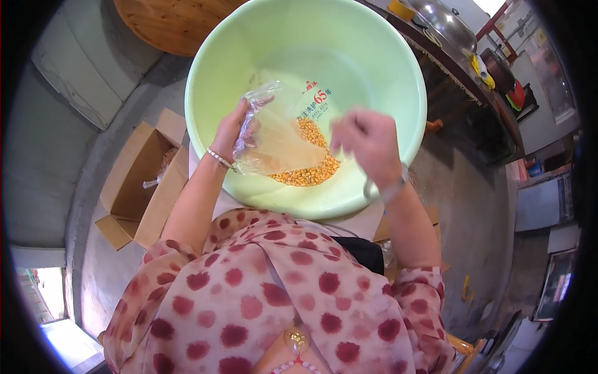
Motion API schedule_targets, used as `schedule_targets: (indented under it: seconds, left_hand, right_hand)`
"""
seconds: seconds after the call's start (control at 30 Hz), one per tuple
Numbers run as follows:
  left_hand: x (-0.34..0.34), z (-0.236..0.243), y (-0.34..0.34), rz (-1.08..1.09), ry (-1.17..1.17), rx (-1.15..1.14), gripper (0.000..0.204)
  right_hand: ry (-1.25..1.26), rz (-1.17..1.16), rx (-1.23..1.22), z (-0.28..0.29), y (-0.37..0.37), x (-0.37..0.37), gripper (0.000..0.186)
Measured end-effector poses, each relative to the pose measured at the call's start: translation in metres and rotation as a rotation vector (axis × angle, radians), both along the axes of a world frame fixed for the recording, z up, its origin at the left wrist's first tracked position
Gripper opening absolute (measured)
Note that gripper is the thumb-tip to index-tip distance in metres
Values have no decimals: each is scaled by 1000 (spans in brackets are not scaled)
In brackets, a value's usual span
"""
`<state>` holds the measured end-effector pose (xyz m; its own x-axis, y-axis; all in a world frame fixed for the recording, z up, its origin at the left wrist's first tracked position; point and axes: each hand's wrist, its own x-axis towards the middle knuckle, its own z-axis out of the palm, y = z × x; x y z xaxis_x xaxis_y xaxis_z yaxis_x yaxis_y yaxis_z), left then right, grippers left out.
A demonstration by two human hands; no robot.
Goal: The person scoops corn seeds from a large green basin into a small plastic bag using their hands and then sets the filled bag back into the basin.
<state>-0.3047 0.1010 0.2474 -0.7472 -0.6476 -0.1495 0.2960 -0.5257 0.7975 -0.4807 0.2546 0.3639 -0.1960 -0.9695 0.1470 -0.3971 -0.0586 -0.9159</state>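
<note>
A clear plastic bag (274,140) hangs over the pale green basin (398,81), with my left hand (240,124) gripping its left side. The bag's mouth cannot be made out. Below and beside it, a heap of yellow corn kernels (309,176) lies on the basin's bottom; the bag partly covers this heap. My right hand (369,138) is raised over the right part of the basin, just right of the kernels and apart from the bag. Motion smears its curled fingers, so whether they hold anything does not show.
An open cardboard box (140,181) with some clear plastic inside stands on the floor to the left. A round wooden tabletop (174,22) shows at the far left. Along the right side runs a dark table (461,68) bearing a large metal lid (447,26) and yellow gloves (483,71).
</note>
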Motion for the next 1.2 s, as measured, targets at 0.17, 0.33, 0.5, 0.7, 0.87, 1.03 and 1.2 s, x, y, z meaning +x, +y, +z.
schedule_targets:
  seconds: [0.17, 0.33, 0.5, 0.7, 0.87, 1.03, 1.2]
  left_hand:
    - [-4, 14, 8, -134, 185, 87, 52]
    - [7, 16, 10, -171, 373, 197, 55]
    - [13, 20, 15, -230, 462, 211, 55]
    - [33, 10, -8, -74, 447, 296, 54]
    - [48, -23, -34, 308, 229, 117, 44]
    - [40, -34, -37, 554, 29, 224, 40]
    - [34, -52, -41, 565, -378, -69, 22]
  right_hand:
    - [-113, -325, 337, -131, -73, -85, 30]
    - [-56, -174, 454, -215, -113, -69, 56]
    - [-458, -18, 243, -210, -146, -43, 59]
    - [-782, 180, 239, -183, -133, -43, 29]
    - [-909, 41, 201, -139, -120, -82, 12]
    - [-715, -16, 112, -124, -96, -101, 12]
    - [-615, -172, 70, -111, -78, -102, 13]
